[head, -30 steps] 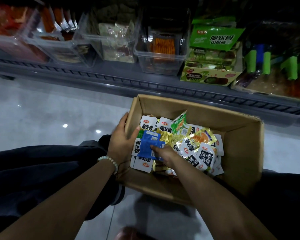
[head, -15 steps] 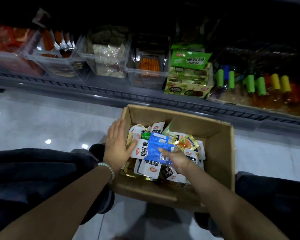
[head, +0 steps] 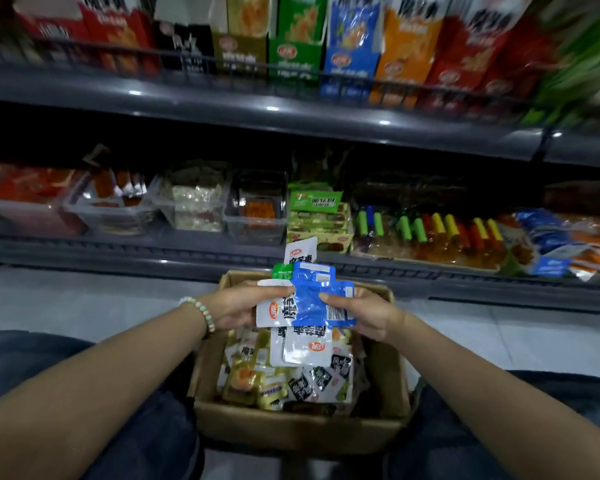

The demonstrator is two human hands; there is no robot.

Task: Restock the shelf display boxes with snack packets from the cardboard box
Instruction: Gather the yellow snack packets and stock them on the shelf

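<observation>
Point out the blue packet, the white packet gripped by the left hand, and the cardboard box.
blue packet point(head: 314, 303), head view, crinkled middle.
white packet point(head: 274, 319), head view, printed face below its red logo.
cardboard box point(head: 291, 432), head view, near outer wall.

Head view, downward over cardboard box point(head: 291, 427)

place: shop | evidence: stocked snack shelves point(head: 291, 112), display boxes point(head: 349, 60)
</observation>
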